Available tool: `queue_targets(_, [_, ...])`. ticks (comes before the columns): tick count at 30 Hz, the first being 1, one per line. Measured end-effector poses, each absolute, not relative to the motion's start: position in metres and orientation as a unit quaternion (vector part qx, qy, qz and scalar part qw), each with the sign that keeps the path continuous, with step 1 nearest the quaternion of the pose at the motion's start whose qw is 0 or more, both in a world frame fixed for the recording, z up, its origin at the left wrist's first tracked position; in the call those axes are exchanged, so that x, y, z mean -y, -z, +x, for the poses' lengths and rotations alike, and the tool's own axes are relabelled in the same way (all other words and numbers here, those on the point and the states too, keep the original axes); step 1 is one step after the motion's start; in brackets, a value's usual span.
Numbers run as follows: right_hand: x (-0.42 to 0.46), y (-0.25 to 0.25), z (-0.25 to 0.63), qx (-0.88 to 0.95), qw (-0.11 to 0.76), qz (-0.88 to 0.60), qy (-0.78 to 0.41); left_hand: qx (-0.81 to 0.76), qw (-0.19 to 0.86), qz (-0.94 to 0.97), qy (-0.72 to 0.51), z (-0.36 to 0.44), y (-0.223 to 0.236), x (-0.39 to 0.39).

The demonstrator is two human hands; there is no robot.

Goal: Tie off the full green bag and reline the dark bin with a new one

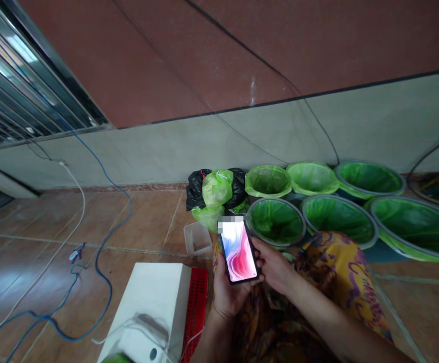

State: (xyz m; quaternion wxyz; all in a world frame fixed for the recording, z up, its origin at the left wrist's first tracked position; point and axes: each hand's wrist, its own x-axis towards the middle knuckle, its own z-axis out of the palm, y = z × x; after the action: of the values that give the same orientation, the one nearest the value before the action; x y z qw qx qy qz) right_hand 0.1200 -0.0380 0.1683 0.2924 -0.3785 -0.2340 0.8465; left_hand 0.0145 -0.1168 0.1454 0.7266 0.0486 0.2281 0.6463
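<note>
A smartphone (239,252) with a lit screen of pink, white and blue swirls is held upright-tilted above my lap. My left hand (230,295) cradles it from below, with the thumb along its left edge. On the other side, my right hand (274,264) grips the phone's right edge, its fingers partly hidden behind it. Yellow patterned clothing (350,277) covers my legs under the arms. Part of the screen's top is blurred out by blocks.
Several bins with green liners, such as the near one (275,222), stand along the wall. Tied rubbish bags (217,187) and a clear plastic tub (197,239) lie beside them. At the left are a white box (154,297), a red basket (196,295) and a blue cable (109,282).
</note>
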Motion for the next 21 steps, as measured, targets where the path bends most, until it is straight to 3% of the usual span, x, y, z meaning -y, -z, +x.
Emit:
queue_targets(5, [0.0416, -0.1686, 0.1227, 0.318, 0.287, -0.342, -0.837, -0.224, 0.723, 0.031, -0.652, 0.0152, -0.1479, 0.1174])
queue_targets(21, [0.0446, -0.1668, 0.1196, 0.323, 0.295, -0.307, -0.845, -0.239, 0.716, 0.017, -0.655, 0.0128, -0.1492, 0.1169])
